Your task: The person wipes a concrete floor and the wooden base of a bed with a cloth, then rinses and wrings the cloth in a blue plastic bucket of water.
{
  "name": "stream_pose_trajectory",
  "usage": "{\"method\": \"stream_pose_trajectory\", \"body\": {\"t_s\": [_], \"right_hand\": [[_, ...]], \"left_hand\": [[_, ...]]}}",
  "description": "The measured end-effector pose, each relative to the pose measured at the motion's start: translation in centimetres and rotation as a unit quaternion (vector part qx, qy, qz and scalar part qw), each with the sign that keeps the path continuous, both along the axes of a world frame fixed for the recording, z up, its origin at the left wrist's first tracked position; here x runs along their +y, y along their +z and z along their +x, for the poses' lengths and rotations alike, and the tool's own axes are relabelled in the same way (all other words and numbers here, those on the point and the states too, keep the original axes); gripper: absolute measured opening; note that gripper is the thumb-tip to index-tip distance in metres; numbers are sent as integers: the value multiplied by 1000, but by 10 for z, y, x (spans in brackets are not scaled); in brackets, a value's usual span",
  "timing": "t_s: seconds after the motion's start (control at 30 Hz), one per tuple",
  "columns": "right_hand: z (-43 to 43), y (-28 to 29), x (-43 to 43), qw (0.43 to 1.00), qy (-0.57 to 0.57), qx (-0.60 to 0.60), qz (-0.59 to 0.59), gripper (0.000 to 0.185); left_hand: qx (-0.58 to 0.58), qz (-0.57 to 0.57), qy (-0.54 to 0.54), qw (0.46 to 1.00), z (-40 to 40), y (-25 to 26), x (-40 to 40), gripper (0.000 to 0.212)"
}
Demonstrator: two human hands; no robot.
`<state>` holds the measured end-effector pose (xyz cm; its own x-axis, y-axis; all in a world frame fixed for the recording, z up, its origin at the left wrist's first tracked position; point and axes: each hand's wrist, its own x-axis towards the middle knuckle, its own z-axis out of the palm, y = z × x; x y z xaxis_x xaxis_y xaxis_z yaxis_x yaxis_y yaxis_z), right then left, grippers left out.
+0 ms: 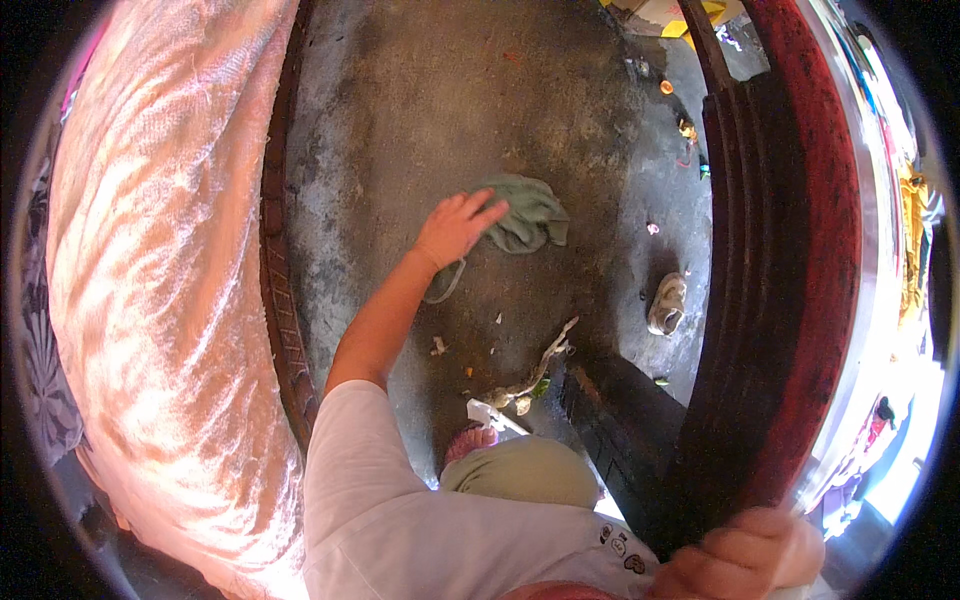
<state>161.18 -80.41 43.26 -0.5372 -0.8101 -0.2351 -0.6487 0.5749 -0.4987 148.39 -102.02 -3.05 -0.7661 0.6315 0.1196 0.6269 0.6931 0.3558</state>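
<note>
My left hand point(459, 229) reaches out over the concrete floor point(450, 112), its fingers apart at the left edge of a crumpled grey-green cloth point(529, 214). Whether the fingertips touch the cloth cannot be told. A thin pale loop, perhaps a strap, shows below the wrist. My right hand point(742, 559) is curled and blurred at the lower right, close to the lower end of a red and dark piece of furniture point(817, 225). What it may be closed around cannot be seen.
Pink fabric point(172, 262) covers a raised surface along the left. A worn shoe point(667, 304) lies at the right by the dark furniture. Scraps and a pale twisted strip point(551, 356) lie near my bare foot point(469, 442). A cardboard box point(649, 15) stands at the top.
</note>
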Motion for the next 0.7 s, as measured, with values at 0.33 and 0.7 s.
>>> {"method": "stream_pose_trajectory", "body": {"t_s": [0.33, 0.7], "right_hand": [[-31, -2, 23, 998, -22, -4, 63, 11], [-55, 0, 30, 992, -39, -49, 107, 11]], "left_hand": [[175, 120, 521, 827, -150, -15, -95, 48], [116, 152, 380, 905, -265, -51, 23, 36]]}}
